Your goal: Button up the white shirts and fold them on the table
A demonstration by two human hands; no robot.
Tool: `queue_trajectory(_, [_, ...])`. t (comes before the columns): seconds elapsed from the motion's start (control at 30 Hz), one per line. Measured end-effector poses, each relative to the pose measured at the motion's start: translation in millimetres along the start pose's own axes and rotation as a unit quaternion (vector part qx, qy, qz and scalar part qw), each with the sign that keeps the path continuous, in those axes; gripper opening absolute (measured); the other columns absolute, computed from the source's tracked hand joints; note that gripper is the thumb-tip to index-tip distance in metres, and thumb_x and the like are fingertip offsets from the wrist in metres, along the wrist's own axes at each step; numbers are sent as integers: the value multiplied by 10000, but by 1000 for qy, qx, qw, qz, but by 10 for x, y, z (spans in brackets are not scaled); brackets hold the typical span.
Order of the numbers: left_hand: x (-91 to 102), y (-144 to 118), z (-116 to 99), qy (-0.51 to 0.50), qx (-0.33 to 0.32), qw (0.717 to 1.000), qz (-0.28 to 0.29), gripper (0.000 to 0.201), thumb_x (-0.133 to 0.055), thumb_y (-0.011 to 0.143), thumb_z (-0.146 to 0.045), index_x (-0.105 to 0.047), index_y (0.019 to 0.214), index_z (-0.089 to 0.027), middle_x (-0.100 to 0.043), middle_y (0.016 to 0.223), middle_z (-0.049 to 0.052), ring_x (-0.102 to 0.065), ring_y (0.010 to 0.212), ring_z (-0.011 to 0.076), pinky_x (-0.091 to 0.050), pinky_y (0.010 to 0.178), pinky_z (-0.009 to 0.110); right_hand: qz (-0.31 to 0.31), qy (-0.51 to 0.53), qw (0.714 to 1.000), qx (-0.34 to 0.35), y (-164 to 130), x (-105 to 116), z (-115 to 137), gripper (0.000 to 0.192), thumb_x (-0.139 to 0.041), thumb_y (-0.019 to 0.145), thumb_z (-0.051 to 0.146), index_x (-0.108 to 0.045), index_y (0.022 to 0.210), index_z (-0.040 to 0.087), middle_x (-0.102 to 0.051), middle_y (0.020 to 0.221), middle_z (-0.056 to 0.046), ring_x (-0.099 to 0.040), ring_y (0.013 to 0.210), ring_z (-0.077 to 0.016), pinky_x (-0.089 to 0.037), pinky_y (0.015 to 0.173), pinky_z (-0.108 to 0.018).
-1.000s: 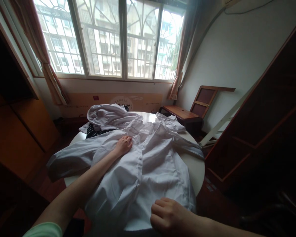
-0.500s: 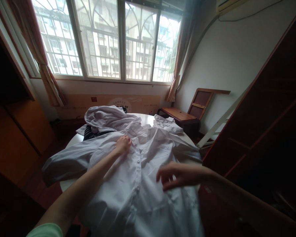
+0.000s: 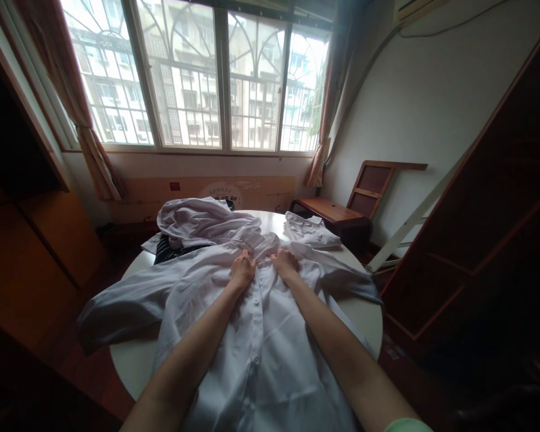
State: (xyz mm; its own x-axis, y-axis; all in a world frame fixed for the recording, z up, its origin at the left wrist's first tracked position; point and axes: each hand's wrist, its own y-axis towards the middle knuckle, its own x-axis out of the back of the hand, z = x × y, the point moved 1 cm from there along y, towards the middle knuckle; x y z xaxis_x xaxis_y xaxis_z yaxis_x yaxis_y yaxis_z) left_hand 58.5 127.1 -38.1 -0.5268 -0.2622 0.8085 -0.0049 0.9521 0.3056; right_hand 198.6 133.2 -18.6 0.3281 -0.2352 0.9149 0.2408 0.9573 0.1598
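A white button-front shirt (image 3: 281,348) lies spread on the round white table (image 3: 132,369), its collar toward the window and its sleeves out to both sides. My left hand (image 3: 243,269) is closed on the cloth just left of the button strip, below the collar. On the other side of the strip, my right hand (image 3: 284,263) is closed on the shirt near the collar. The fingertips of both hands are partly hidden against the fabric. The lower part of the shirt runs toward me, past the near table edge.
Behind the shirt's left sleeve sits a heap of white clothing (image 3: 193,221) with a black striped garment (image 3: 173,251). A folded white shirt (image 3: 312,230) rests at the far right of the table. Beyond stand a low wooden table (image 3: 326,210) and a dark wooden cabinet (image 3: 472,252).
My right hand has moved from above the shirt's right side up to the collar area and closed on the cloth. My left hand has shifted slightly right, toward the button strip.
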Motion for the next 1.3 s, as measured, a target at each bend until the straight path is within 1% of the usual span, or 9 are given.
queue_trajectory(0.2, [28,58,49,-74,7,996,-45,149,-424,875,-207,-559,922,-164,-672,875,95,-633,828,188,-438,730,279,-130,89,983,97,-28,-11,-94,156,-503,750,288,-592,669,188,-643,670,-37,-591,660,-171,-374,595,-240])
queue_trajectory(0.37, [93,28,56,-221,-58,925,-302,167,-363,905,-240,-501,977,-180,-640,920,89,-612,847,175,-451,749,291,-265,192,923,203,-153,13,-124,186,-436,786,295,-504,647,192,-552,604,7,-499,555,-123,-353,572,-225])
queue_trajectory(0.43, [88,6,40,-246,-89,905,-334,178,-345,913,-266,-488,981,-185,-632,926,87,-608,835,167,-453,728,283,-289,233,905,208,-170,24,-132,210,-387,814,302,-487,665,194,-536,614,8,-488,556,-121,-363,580,-226])
queue_trajectory(0.6, [12,-24,-40,-172,-91,969,-155,144,-416,893,-283,-521,912,-186,-650,750,36,-619,670,163,-437,614,257,-224,197,944,139,-135,-17,-85,201,-393,820,305,-500,692,193,-529,612,5,-487,564,-138,-385,609,-249])
queue_trajectory(0.7, [-4,-31,-59,-96,-54,992,-59,248,-462,868,-368,-505,1007,-166,-661,761,46,-637,716,185,-438,634,261,-216,132,959,127,-125,-48,-39,194,-448,812,332,-544,854,168,-599,833,-66,-542,771,-190,-408,717,-290])
queue_trajectory(0.87, [17,-53,-72,-30,-23,999,-19,415,-566,781,-417,-469,1082,-148,-678,881,89,-643,835,227,-440,679,276,-245,31,959,141,-113,-56,-21,389,-503,792,270,-486,1153,129,-405,1324,-169,-316,1237,-285,-251,995,-430])
queue_trajectory(0.97, [29,-72,-85,17,18,1000,-4,327,-556,778,-358,-510,1027,-151,-680,893,114,-641,859,248,-438,683,290,-197,2,965,174,-102,-49,-31,222,-430,815,184,-580,974,147,-492,1250,-138,-329,1241,-252,-123,1064,-425])
queue_trajectory(1.13, [59,-75,-85,45,64,997,-4,194,-432,842,-267,-547,960,-164,-676,918,129,-638,873,241,-433,683,294,-151,-4,974,172,-104,-52,-30,244,-363,849,178,-569,979,170,-609,987,-106,-489,1018,-219,-182,1054,-342])
queue_trajectory(1.3, [98,-66,-88,19,77,996,-28,221,-368,871,-241,-527,1001,-158,-677,917,122,-640,861,229,-423,678,288,-180,-27,978,100,-71,-112,-54,354,-510,772,227,-528,1099,92,-521,1165,-178,-419,1101,-296,-224,1019,-413])
